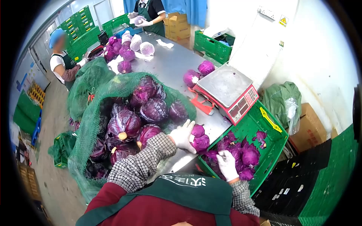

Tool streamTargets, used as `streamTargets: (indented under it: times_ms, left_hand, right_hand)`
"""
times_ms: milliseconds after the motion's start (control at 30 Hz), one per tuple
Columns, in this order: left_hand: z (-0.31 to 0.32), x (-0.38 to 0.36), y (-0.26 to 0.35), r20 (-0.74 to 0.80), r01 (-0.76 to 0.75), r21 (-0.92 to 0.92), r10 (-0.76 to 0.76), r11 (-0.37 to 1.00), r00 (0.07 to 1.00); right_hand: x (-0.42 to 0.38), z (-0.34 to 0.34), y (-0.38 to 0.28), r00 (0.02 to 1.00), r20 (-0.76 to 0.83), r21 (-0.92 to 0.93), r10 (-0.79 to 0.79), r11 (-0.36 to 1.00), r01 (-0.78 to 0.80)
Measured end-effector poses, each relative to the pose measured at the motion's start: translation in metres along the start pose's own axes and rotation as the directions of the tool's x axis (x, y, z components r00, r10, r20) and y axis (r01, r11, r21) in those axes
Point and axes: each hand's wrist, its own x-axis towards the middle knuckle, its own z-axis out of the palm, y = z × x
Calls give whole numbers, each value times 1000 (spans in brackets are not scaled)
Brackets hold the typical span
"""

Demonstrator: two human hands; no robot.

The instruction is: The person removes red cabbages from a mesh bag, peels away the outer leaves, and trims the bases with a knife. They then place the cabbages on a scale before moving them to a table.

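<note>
My left hand (183, 136), in a white glove, is closed against the side of a trimmed red cabbage (200, 142) at the table's near edge. My right hand (227, 165), gloved too, hangs over the green crate (269, 147) with its fingers pinched at a loose purple cabbage leaf (212, 155). Inside that crate lie torn purple leaves (249, 154). To the left of my left hand, a green mesh sack (88, 132) gapes around several untrimmed red cabbages (124, 124). The right fingertips are partly hidden.
A red scale (226, 84) stands beside the crate, with an orange-red handled tool (201, 101) and two cabbages (206, 67) near it. Farther along the metal table (166, 60) are cabbages in foam nets (147, 48). Two co-workers (62, 56) stand at the far end.
</note>
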Motion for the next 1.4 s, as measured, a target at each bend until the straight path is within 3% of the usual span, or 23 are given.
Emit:
streamTargets:
  times_ms: [67,100,133,200,233,267,300,333,500,567,600,633,700,733,833,867,900,967,1000,1067,1167,1267,1400]
  left_hand:
    - [5,0,-3,-44,-13,-5,13,1000,999]
    - [5,-2,-1,-41,6,-9,-6,1000,999]
    - [2,-6,2,-37,23,-9,-23,1000,999]
    - [5,-7,4,-65,31,23,-30,999,997]
    - [5,-8,8,-60,-20,87,25,996,998]
    - [5,-9,14,-47,-74,151,82,986,996]
    - [3,-9,20,-36,-128,212,138,969,990]
    - [-2,-7,25,42,-231,252,228,940,973]
    - [-29,-20,30,-76,-416,503,518,758,852]
    - [-40,-24,13,-233,-293,326,377,899,897]
    - [-21,-30,-16,-432,-273,249,358,929,828]
    - [-24,-49,-11,-328,-27,28,34,999,944]
    - [-27,-71,-7,-76,-65,-564,27,823,997]
    - [6,-64,-26,-11,-21,-613,18,790,1000]
    - [53,-58,-9,-354,-258,-725,-24,639,935]
    - [59,-57,-3,-320,-6,-614,-242,789,916]
    - [60,-55,3,-369,-1,-560,-248,828,896]
    - [62,-41,8,-394,-155,-408,-20,900,919]
    - [55,-42,19,-389,-170,-297,43,940,920]
    - [41,-30,32,-306,-177,-133,130,975,943]
    - [33,-14,42,-205,-179,-55,164,982,965]
    - [40,-11,48,-208,-203,12,201,979,957]
    - [39,-13,61,-218,-198,49,204,979,954]
  right_hand:
    - [-35,-11,68,962,-214,74,171,984,-159]
    - [-54,-22,108,838,-214,322,501,846,-424]
    - [-60,-41,108,722,-151,280,675,730,-624]
    - [-66,-48,106,736,-197,279,647,757,-591]
    - [-71,-36,109,841,-303,304,448,882,-360]
    - [-64,-42,125,981,-14,-451,-194,877,167]
    - [-36,-37,61,979,3,68,204,977,-204]
    - [-8,-32,-6,822,20,566,569,671,-479]
    - [41,13,-12,908,126,672,399,639,-374]
    - [41,25,-20,893,203,618,402,655,-435]
    - [33,31,-22,894,209,566,396,697,-441]
    - [28,34,-32,897,216,511,386,738,-441]
    - [12,32,-48,902,239,535,359,726,-431]
    - [5,29,-57,883,293,503,367,726,-469]
    - [-15,18,-84,798,455,472,395,653,-592]
    - [-21,22,-75,813,415,499,408,645,-579]
    - [-25,25,-67,827,373,525,420,639,-562]
    - [-21,11,-68,963,127,274,239,924,-266]
    - [-14,7,-50,992,119,78,31,996,-40]
    - [4,-1,-27,917,85,-369,-389,843,392]
    - [12,-8,-55,992,127,-99,13,995,0]
    - [15,6,-35,975,144,-279,-172,938,206]
    - [12,16,-23,981,120,-348,-154,919,187]
